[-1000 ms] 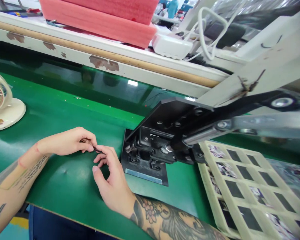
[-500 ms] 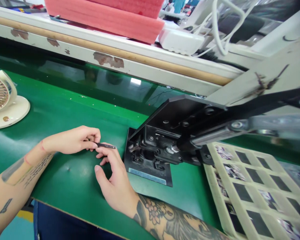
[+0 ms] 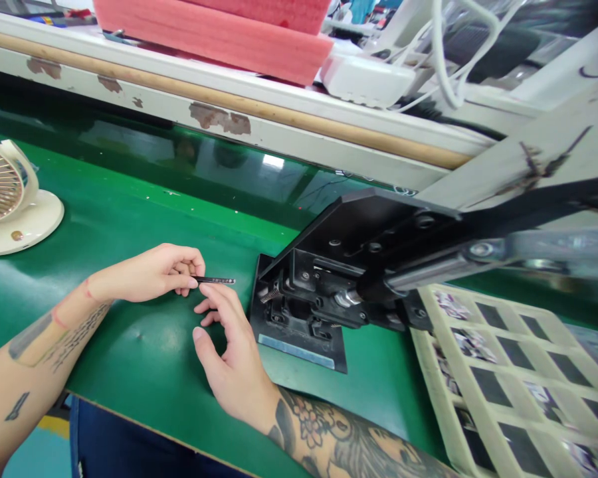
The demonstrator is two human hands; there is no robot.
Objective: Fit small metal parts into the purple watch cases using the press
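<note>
My left hand [image 3: 149, 273] pinches one end of a thin dark strip [image 3: 215, 281], which sticks out flat to the right, just above the green bench mat [image 3: 129, 212]. Just under the strip's free end sits my right hand [image 3: 229, 355], its fingers loosely curled and apart with the fingertips touching or nearly touching the strip from below. A black lever press fixture [image 3: 329, 279] stands immediately right of both hands, its jaw raised and its long handle running off to the right.
A cream compartment tray [image 3: 508, 378] holding dark parts lies at the right. A small cream desk fan [image 3: 10, 206] stands at the left edge. Pink foam blocks [image 3: 219, 33], a white power strip [image 3: 366, 79] and cables sit behind a worn rail.
The strip, first mostly hidden between both hands, now shows at full length in my left hand's pinch. My right hand's fingers have dropped slightly below it. The view shifted a little.
</note>
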